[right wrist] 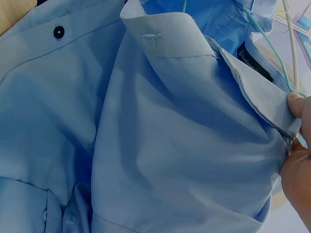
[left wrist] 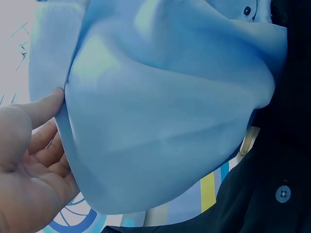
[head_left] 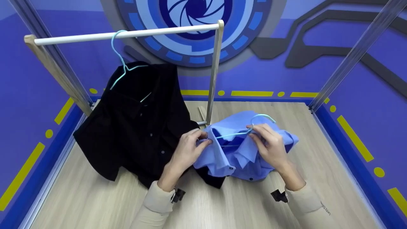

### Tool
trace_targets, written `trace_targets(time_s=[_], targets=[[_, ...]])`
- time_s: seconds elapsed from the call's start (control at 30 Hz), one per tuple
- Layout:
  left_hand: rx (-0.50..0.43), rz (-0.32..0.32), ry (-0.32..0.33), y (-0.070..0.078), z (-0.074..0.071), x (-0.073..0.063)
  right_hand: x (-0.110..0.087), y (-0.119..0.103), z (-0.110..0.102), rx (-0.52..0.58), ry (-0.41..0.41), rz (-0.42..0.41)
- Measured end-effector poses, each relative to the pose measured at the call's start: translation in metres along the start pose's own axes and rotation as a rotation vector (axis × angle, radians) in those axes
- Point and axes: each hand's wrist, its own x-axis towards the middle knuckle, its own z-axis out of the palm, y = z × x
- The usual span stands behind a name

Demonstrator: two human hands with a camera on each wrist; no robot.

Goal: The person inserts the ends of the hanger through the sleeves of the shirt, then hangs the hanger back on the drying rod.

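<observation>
A light blue buttoned shirt point(head_left: 216, 163) hangs in folds between both hands, low over the table. Inside its neck opening lies a pale turquoise wire hanger point(head_left: 234, 135), its hook standing above the collar. My left hand point(head_left: 187, 148) pinches the shirt's edge by the hanger's left arm; in the left wrist view the thumb point(left wrist: 51, 104) presses the cloth. At the hook's base, my right hand point(head_left: 273, 148) pinches the hanger together with the shirt's collar point(right wrist: 265, 99). A dark neck label point(right wrist: 252, 60) shows inside the shirt.
On the left, a black shirt point(head_left: 127, 127) hangs by a similar turquoise hanger point(head_left: 122, 58) from a rack's white rail point(head_left: 168, 31). The rack's wooden right post point(head_left: 214, 70) stands just behind the blue shirt. Patterned blue walls point(head_left: 365, 105) enclose the wood-grain table point(head_left: 330, 178).
</observation>
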Motion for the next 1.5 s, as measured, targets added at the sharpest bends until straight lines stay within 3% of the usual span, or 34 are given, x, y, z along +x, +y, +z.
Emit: trace_targets(time_s=[0.47, 0.77, 1.0, 1.2, 1.5], targets=[[-0.058, 0.003, -0.005, -0.003, 0.008, 0.000, -0.001, 0.001, -0.003, 0.027, -0.036, 0.001], [-0.073, -0.011, 0.010, -0.007, 0.008, -0.003, 0.013, -0.018, -0.014, 0.074, 0.004, 0.044], [-0.089, -0.007, 0.025, -0.010, 0.004, -0.005, 0.014, -0.020, -0.025, 0.134, 0.019, 0.151], [-0.095, -0.007, 0.008, -0.013, 0.002, -0.005, 0.010, -0.020, -0.030, 0.200, 0.029, 0.326], [-0.121, -0.014, -0.016, -0.015, -0.001, -0.005, -0.004, 0.005, -0.035, 0.366, 0.132, 0.550]])
